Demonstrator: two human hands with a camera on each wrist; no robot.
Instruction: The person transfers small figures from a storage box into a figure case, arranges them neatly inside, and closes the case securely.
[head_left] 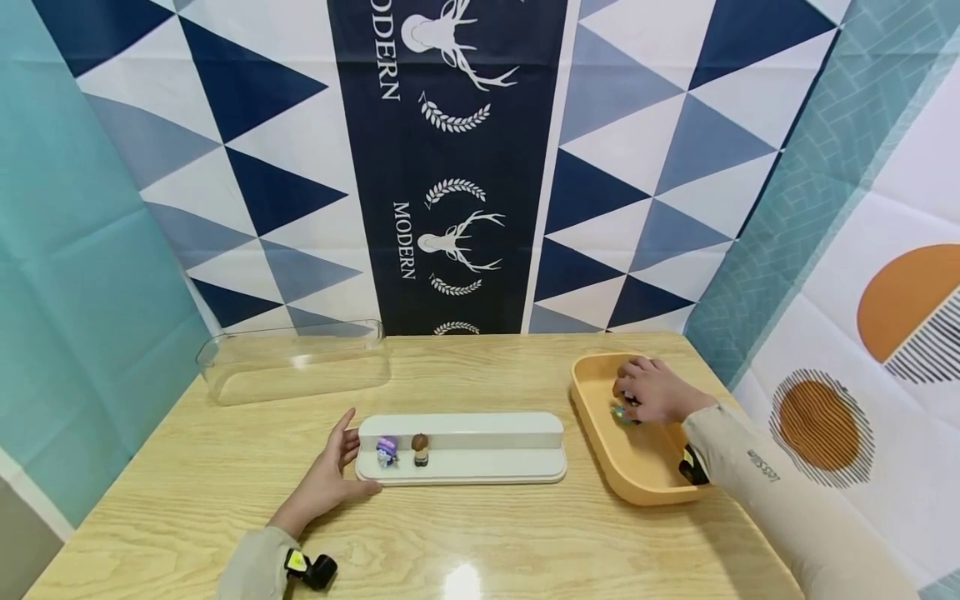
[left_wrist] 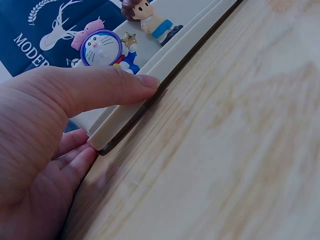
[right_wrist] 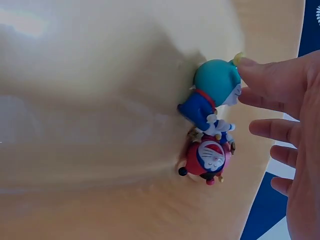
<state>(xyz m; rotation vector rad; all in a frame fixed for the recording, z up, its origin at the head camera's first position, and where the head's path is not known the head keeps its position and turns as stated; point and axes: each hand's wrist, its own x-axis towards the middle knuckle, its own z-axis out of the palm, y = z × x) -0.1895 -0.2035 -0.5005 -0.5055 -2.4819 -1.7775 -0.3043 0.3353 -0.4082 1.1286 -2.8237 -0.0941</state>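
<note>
My left hand grips the left end of a long white display base. Its thumb presses the front edge, and the other fingers lie round the end. On the base stand a Doraemon figurine with a pink and purple hat, and a brown-haired boy figurine. Over an orange tray, my right hand reaches down with thumb and index fingertips right at a turquoise-headed figurine. Against that one lies a red-hooded figurine, near the tray wall.
A clear plastic cover lies at the back left of the wooden table. Patterned cloth hangs behind the table, with more cloth at both sides. The tray sits near the table's right edge.
</note>
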